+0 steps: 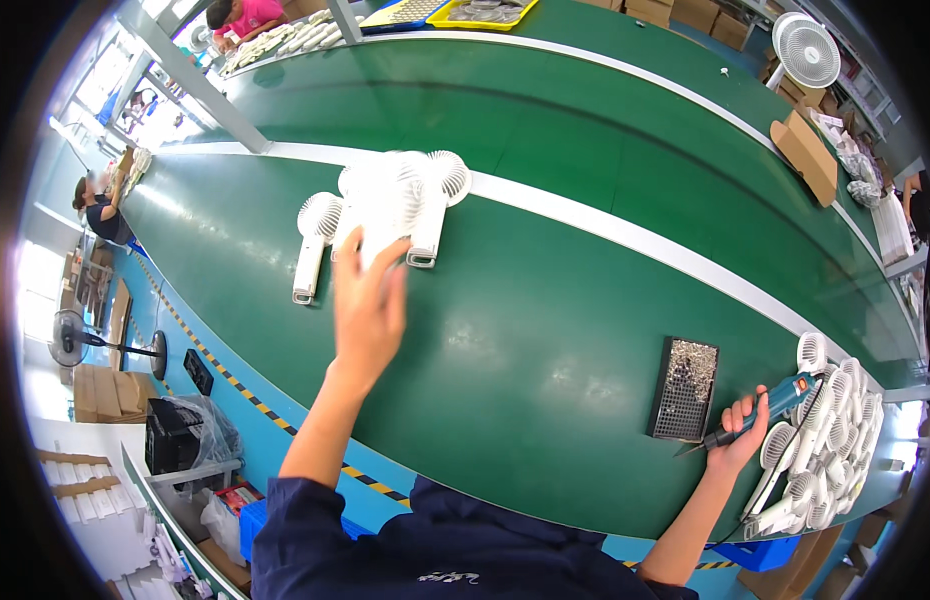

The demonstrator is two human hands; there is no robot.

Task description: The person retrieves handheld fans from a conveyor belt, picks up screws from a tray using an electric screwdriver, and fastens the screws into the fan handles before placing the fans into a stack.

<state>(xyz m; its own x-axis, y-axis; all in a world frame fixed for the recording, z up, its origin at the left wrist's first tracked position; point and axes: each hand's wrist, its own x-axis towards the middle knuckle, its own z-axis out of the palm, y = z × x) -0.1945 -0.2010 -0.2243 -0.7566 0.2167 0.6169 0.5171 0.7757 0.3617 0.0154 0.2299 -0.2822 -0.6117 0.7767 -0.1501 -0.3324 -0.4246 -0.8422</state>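
Handheld fans [387, 195], white plastic with ribbed round heads, lie at eleven o'clock; the left hand [372, 305] reaches them, fingers partly spread, its grip unclear through blur. At four o'clock the right hand [741, 430] wraps a blue electric screwdriver [785, 398]. Smooth green tabletop [530, 350] lies bare between.

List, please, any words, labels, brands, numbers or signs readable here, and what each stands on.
Dark blue shirt: white marking on the front, too small to read.
Electric screwdriver in the right hand: orange patch, any lettering on it too small to read.
No text can be read clearly anywhere else.
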